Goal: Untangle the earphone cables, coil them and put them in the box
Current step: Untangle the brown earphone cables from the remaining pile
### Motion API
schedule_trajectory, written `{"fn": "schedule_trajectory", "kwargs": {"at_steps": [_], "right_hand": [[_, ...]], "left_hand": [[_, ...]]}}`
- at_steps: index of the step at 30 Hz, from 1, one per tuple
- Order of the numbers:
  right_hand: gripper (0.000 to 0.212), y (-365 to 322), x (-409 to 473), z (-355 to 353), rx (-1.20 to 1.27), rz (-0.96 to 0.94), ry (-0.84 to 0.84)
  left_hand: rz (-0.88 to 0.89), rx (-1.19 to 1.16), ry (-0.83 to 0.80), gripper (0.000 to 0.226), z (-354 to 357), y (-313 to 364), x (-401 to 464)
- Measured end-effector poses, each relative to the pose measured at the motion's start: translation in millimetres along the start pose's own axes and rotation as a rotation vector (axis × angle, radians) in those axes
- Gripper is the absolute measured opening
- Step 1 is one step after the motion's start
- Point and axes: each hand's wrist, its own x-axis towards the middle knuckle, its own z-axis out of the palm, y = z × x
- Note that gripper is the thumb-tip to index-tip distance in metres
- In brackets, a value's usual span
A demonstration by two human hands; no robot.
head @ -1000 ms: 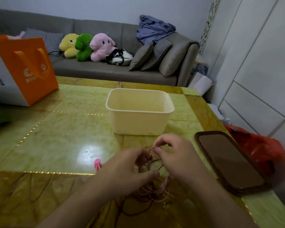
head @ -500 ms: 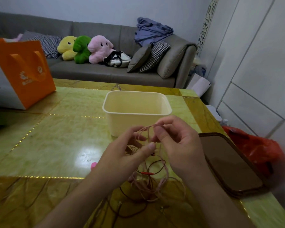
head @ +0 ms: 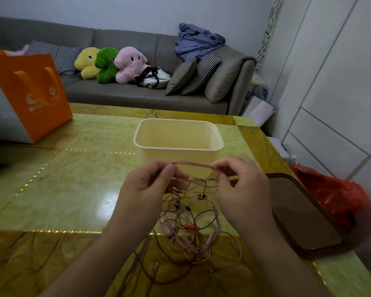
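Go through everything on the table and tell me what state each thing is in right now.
earphone cables: tangled, a strand stretched between the hands
box: open, empty
left hand: pinching the strand
right hand: pinching the strand
orange bag: upright
tray: lying flat

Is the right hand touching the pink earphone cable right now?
Touching. The head view shows the right hand pinching the pink earphone cable, stretched across to the left hand.
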Motion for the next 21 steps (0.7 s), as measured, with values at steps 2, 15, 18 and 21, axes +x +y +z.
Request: {"fn": "schedule_trajectory", "kwargs": {"at_steps": [2, 15, 18, 21], "right_hand": [[0.021, 0, -1, 1, 0.002, 0.007, 0.054], [0.027, 2, 2, -5, 0.353, 0.346, -0.058], [0.023, 3, 2, -4, 0.421, 0.368, -0.083], [0.015, 3, 4, -5, 0.479, 0.396, -0.088]], "left_hand": [[-0.011, -0.022, 0.005, 0.024, 0, 1, 0], [-0.052, 0.02, 0.053, 0.021, -14, -6, 4], [-0.084, -0.006, 0.071, 0.022, -13, -5, 4], [-0.083, 0.019, 0.076, 0.022, -15, -5, 5]]}}
